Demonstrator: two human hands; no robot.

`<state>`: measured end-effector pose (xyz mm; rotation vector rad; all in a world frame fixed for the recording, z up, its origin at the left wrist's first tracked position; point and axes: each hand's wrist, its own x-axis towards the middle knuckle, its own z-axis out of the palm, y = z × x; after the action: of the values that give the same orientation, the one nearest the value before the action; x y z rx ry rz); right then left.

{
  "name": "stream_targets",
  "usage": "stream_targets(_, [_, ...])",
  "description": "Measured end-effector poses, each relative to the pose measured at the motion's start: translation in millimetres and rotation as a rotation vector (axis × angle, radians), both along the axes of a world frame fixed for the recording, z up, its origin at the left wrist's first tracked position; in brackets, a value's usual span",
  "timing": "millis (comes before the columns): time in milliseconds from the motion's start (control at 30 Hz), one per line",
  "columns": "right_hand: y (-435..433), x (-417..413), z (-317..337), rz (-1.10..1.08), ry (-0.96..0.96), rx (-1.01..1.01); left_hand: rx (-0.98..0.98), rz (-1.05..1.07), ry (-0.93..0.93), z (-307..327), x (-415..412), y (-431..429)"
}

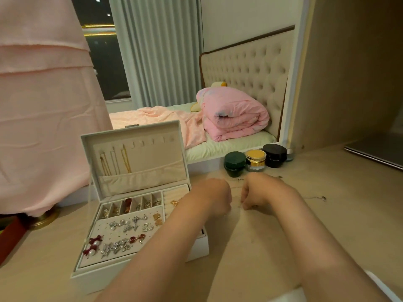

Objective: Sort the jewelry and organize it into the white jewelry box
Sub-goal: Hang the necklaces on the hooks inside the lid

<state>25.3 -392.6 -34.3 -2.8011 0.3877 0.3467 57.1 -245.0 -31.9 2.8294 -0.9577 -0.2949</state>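
Desk space (pixel 272 247) is wide open in front and to the right, smooth pale wood-look top. The white jewelry box (pixel 135 277) sits on the left side, its right edge tucked under the left forearm. Its lid (pixel 174 136) stands upright, with gold chains (pixel 125 159) hanging on the soft beige lining. The perforated pad is full of silver and red earrings (pixel 118 238).

Left hand (pixel 216 197) is curled into a loose fist just right of the box; can't tell if it's holding anything. Right hand (pixel 259 190) is close beside it, fingertips pinching down at a thin chain (pixel 239 201) on the desk.

Behind them, near the back edge, are three round jars: green (pixel 234 163), gold (pixel 255 160) and black (pixel 275 155). Another necklace (pixel 322 198) lies further right, and a laptop (pixel 375 151) is at the far right edge.
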Motion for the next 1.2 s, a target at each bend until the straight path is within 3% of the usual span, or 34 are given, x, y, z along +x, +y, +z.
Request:
stream_targets(167, [-2, 0, -6, -0.005, 0.01, 0.027, 0.072, -0.006, -0.03, -15, 8, -18])
stream_targets(400, [-28, -7, 6, -0.001, 0.015, 0.147, -0.023, 0.036, -0.025, -24, 12, -28])
stream_targets(533, [-37, -10, 3, -0.038, 0.041, 0.188, 0.101, 0.012, -0.094, -26, 13, -25])
stream_targets(600, [-37, -8, 0, -0.052, 0.035, 0.193, 0.071, 0.022, -0.099, -23, 12, -21])
stream_targets(833, [-36, -5, -5, 0.023, 0.045, 0.28, -0.306, 0.127, 0.075, -1, 12, -3])
stream_targets(1000, [-35, -5, 2, 0.133, -0.097, 0.515, -0.579, 0.217, 0.292, 3, 9, 6])
stream_targets(1200, [-18, -12, 29, 0.262, -0.212, 0.971, -1.127, 0.316, 0.686, 18, -1, 20])
